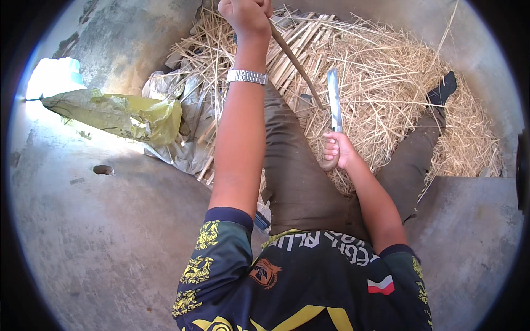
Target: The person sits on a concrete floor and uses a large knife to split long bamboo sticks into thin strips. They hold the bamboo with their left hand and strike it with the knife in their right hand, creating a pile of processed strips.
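Note:
My left hand is raised at the top edge, closed round a thin brown stick. The stick slants down to the right, and its lower end is close to the knife blade. My right hand, above my thigh, grips a large knife by its handle. The broad metal blade points up and away from me. Part of my left hand is cut off by the picture's edge. Whether the stick touches the blade, I cannot tell.
Straw-like shavings cover the floor around my outstretched legs. Several pale split strips lie at the far side. On the left are a torn yellow-green sack and crumpled grey sheeting. A concrete wall stands behind, and a hole marks the concrete at left.

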The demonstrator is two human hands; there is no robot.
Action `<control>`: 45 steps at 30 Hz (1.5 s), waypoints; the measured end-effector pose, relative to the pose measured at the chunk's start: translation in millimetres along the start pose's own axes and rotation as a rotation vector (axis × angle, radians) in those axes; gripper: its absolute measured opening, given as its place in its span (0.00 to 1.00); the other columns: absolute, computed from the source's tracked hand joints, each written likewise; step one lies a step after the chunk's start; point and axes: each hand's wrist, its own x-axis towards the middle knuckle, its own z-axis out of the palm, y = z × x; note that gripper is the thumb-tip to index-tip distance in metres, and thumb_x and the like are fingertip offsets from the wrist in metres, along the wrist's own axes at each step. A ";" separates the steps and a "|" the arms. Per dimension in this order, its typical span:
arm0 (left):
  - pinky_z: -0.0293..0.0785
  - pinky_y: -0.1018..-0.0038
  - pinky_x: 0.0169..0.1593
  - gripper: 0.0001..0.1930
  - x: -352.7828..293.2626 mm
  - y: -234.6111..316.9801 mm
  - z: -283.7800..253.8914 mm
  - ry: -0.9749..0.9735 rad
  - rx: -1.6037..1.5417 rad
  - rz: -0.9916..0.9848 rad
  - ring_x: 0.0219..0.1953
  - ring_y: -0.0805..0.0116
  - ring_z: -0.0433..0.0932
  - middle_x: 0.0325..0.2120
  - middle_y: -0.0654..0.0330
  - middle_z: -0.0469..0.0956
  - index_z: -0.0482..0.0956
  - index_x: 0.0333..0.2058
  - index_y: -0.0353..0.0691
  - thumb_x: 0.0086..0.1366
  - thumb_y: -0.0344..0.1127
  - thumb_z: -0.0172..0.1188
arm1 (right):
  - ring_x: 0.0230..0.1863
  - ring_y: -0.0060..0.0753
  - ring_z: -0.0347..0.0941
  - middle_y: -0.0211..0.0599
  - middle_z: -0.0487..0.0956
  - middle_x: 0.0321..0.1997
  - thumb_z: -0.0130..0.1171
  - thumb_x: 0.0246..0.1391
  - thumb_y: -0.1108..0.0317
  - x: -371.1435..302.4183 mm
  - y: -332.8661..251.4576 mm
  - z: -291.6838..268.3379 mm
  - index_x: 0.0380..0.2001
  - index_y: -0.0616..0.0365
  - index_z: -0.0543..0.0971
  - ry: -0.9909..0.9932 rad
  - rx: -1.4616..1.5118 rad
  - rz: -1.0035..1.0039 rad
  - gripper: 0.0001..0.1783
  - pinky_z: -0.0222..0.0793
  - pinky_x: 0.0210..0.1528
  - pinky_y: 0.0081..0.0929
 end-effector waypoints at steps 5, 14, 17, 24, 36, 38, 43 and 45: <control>0.46 0.80 0.15 0.26 -3.5 8.2 -1.4 -0.055 -0.173 -0.126 0.12 0.81 0.48 0.14 0.75 0.52 0.57 0.22 0.52 0.75 0.60 0.49 | 0.09 0.17 0.59 0.22 0.64 0.10 0.65 0.55 0.66 -15.5 -10.1 24.1 0.20 0.52 0.69 0.475 -0.584 -0.424 0.16 0.58 0.11 0.24; 0.44 0.77 0.16 0.29 -9.0 17.7 -6.1 -0.115 -0.056 -0.219 0.12 0.79 0.47 0.13 0.74 0.51 0.58 0.22 0.52 0.73 0.67 0.45 | 0.08 0.20 0.61 0.26 0.68 0.11 0.63 0.57 0.64 -50.0 -12.6 86.3 0.16 0.55 0.69 0.384 -0.665 -0.791 0.19 0.58 0.12 0.24; 0.45 0.77 0.15 0.29 -13.8 12.2 2.0 -0.105 -0.040 -0.162 0.12 0.79 0.48 0.13 0.73 0.51 0.59 0.22 0.51 0.73 0.67 0.45 | 0.08 0.21 0.59 0.27 0.67 0.11 0.61 0.55 0.68 -48.9 10.0 64.1 0.17 0.56 0.69 0.340 -0.766 -0.500 0.16 0.58 0.11 0.25; 0.46 0.79 0.15 0.28 -21.2 7.7 12.7 -0.056 -0.015 -0.137 0.12 0.80 0.49 0.13 0.74 0.52 0.60 0.22 0.50 0.75 0.64 0.45 | 0.12 0.22 0.64 0.29 0.70 0.14 0.62 0.52 0.67 -83.5 -9.1 86.7 0.17 0.59 0.70 0.544 -0.938 -0.533 0.15 0.59 0.16 0.31; 0.47 0.80 0.14 0.26 -23.2 -13.0 21.7 -0.095 -0.039 -0.047 0.11 0.82 0.52 0.13 0.74 0.54 0.62 0.23 0.49 0.76 0.59 0.46 | 0.09 0.21 0.60 0.27 0.67 0.14 0.58 0.54 0.72 -94.0 12.6 60.6 0.25 0.59 0.72 0.512 -0.786 -0.336 0.06 0.57 0.11 0.25; 0.47 0.80 0.14 0.26 -28.5 -6.1 23.2 -0.071 -0.022 -0.070 0.11 0.82 0.52 0.13 0.74 0.54 0.62 0.22 0.49 0.77 0.59 0.46 | 0.09 0.20 0.60 0.26 0.67 0.13 0.59 0.53 0.72 -110.7 6.2 82.3 0.23 0.59 0.71 0.527 -0.817 -0.417 0.08 0.58 0.11 0.24; 0.47 0.80 0.15 0.26 -31.1 1.1 25.2 -0.018 -0.020 -0.080 0.12 0.82 0.53 0.14 0.74 0.54 0.62 0.22 0.49 0.76 0.60 0.46 | 0.09 0.19 0.61 0.26 0.67 0.12 0.61 0.55 0.70 -95.6 8.7 87.1 0.22 0.58 0.70 0.347 -0.619 -0.773 0.11 0.57 0.11 0.23; 0.47 0.79 0.15 0.27 -33.1 -3.6 29.7 -0.027 -0.007 -0.076 0.12 0.82 0.53 0.14 0.74 0.54 0.61 0.22 0.49 0.76 0.60 0.46 | 0.09 0.20 0.61 0.26 0.66 0.12 0.60 0.55 0.71 -71.1 22.8 68.9 0.23 0.58 0.70 0.410 -0.621 -0.897 0.10 0.57 0.11 0.24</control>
